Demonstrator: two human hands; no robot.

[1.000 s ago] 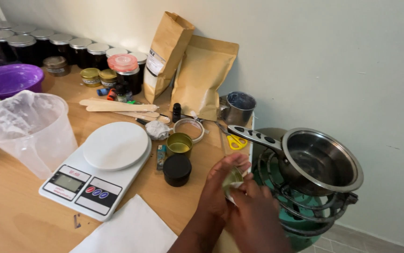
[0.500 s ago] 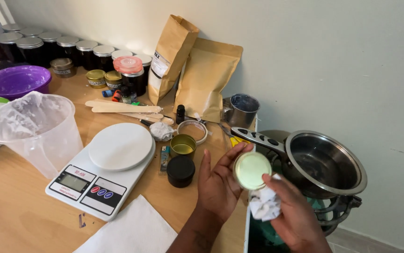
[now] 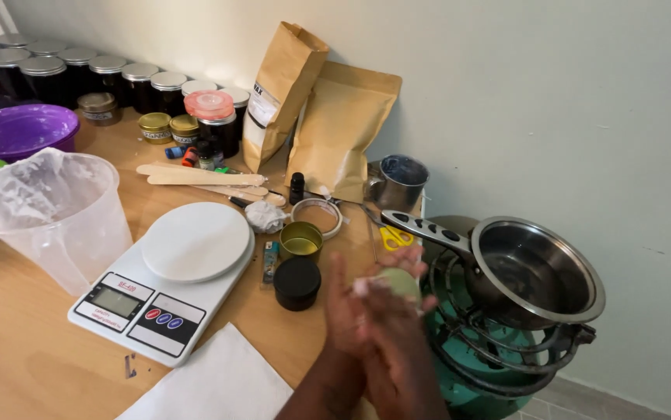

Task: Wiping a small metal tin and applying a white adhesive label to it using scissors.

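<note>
My two hands meet at the table's right edge, blurred by motion. My left hand [image 3: 345, 311] holds a small pale green round disc [image 3: 398, 281], seen just above the fingers. My right hand [image 3: 401, 342] presses against it from the near side, with a crumpled white tissue [image 3: 362, 287] showing at the top of the fingers. Both hands hover beside the green gas burner [image 3: 499, 362] and just right of a black round tin [image 3: 297, 282] and an open gold tin [image 3: 301, 240].
A steel pan [image 3: 541, 272] sits on the burner, its handle pointing left. A white kitchen scale [image 3: 172, 272], a clear plastic jug [image 3: 48, 210], a purple bowl [image 3: 17, 128], wooden sticks [image 3: 199, 177], two brown paper bags [image 3: 343, 132], dark jars [image 3: 79, 74] and white paper [image 3: 211, 385] fill the table.
Half a second ago my hands were apart, disc in the left and tissue in the right. They have now come together, the tissue pressed onto the disc.
</note>
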